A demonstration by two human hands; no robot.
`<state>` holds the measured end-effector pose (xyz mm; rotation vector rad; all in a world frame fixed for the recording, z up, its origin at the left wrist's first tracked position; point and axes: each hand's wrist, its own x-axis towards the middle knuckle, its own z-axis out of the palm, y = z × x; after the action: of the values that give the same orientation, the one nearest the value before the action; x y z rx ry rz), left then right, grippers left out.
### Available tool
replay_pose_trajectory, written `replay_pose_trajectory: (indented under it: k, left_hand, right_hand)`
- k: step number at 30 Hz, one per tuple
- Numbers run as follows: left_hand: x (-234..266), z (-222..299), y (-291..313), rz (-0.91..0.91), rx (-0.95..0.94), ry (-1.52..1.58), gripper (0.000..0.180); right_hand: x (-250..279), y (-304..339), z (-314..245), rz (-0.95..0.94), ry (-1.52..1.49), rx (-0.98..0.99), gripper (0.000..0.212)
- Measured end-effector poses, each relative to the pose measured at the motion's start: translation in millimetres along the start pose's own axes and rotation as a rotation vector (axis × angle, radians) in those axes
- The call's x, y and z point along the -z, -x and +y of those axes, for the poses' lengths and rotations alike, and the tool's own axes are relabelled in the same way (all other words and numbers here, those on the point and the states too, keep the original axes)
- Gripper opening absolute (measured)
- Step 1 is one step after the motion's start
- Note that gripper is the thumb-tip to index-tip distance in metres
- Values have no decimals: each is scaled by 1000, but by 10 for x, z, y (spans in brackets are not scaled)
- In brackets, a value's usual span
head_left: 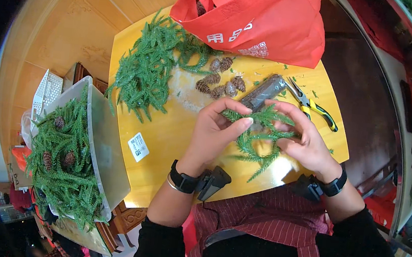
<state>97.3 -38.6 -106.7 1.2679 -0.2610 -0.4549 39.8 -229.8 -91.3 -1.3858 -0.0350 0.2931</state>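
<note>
Over the yellow table my left hand point(215, 132) pinches one side of a green artificial pine sprig point(266, 116) between thumb and fingers. My right hand point(310, 142) grips the other side, its fingers curled around the branch tips. Several needled branches spread out between the hands, one hanging toward the table's near edge. Just beyond them lies a plastic-wrapped bundle of thin dark brown sticks point(265, 92). Pliers with yellow and black handles point(324, 115) rest to its right, jaws slightly apart. Several brown pine cones point(211, 79) sit left of the bundle.
A heap of green sprigs point(144, 67) covers the table's far left. At the back stands a red bag point(287, 26) with pine cones inside. A translucent bin point(96, 132) full of sprigs and cones is left of the table point(171, 175). A white label point(138, 147) lies near the left edge.
</note>
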Motion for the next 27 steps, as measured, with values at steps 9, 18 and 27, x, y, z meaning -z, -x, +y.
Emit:
replay_pose_trajectory:
  k: [9, 18, 27]
  left_hand:
    - [24, -62, -11, -30, -22, 98, 16]
    - [-14, -38, 21, -287, 146, 229, 17]
    - [-10, -89, 33, -133, 117, 176, 16]
  right_hand:
    - [23, 17, 67, -9, -253, 61, 39]
    - [-3, -7, 146, -77, -83, 149, 28]
    - [73, 46, 176, 11, -161, 129, 32]
